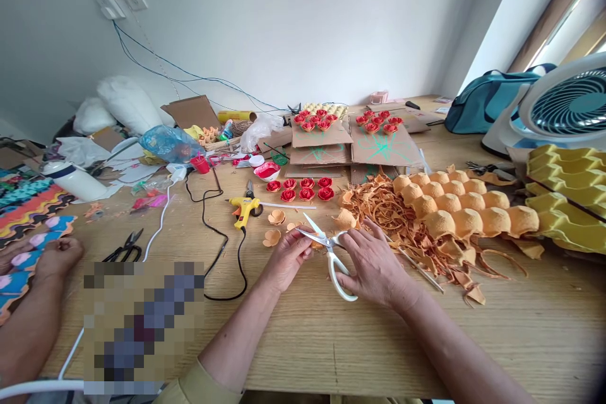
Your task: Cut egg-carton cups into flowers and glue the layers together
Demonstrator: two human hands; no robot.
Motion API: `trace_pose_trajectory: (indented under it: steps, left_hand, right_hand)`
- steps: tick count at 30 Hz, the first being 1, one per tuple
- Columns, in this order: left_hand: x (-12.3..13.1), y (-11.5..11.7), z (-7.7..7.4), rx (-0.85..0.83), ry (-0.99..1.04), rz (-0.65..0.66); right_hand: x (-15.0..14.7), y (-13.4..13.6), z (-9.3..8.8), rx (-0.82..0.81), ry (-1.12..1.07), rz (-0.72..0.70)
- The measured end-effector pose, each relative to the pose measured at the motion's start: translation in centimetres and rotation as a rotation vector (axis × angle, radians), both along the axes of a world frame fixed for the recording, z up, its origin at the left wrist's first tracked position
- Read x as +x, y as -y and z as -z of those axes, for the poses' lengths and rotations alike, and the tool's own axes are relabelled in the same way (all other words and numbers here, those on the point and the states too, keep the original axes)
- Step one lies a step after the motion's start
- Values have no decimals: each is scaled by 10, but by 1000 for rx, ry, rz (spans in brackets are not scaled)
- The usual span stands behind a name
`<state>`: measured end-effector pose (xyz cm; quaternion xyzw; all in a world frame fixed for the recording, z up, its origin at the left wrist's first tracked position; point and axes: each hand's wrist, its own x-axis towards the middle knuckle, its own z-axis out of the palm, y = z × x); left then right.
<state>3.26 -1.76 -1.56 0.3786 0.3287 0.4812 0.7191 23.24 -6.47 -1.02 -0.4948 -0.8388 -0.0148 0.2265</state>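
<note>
My right hand (379,265) is closed around the handles of white-handled scissors (339,274), whose blades are spread and point left. In front of the blades' tips, my left hand (290,260) pinches a small orange egg-carton piece (316,243), mostly hidden by fingers and blades. Cut orange carton flowers (271,238) lie just beyond my left hand. An orange carton cup (344,219) sits beyond my right hand, beside a heap of orange carton scraps (383,202). Farther back are several red-painted carton flowers (307,193).
An orange egg carton (440,222) and yellow cartons (563,196) are at right, near a fan (563,104). A yellow glue gun (243,209) with a black cord lies left of centre. Black scissors (127,246) and another person's hand (60,257) are at far left.
</note>
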Motion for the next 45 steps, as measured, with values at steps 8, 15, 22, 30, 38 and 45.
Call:
trace_pose_trajectory:
  steps: [8, 15, 22, 30, 38, 45]
  left_hand:
    - [1, 1, -1, 30, -3, 12]
    - [0, 1, 2, 27, 52, 39]
    - [-2, 1, 3, 57, 83, 61]
    - [-5, 1, -3, 111, 48, 71]
    - [-13, -4, 0, 282, -64, 124]
    - [-20, -5, -10, 443, -222, 139]
  right_hand:
    - [1, 2, -3, 14, 24, 10]
    - [0, 2, -4, 11, -4, -16]
    - [2, 0, -2, -3, -92, -124]
    - [2, -1, -1, -3, -143, -205]
    - [4, 0, -3, -22, -188, -257]
    - [6, 0, -6, -43, -169, -261]
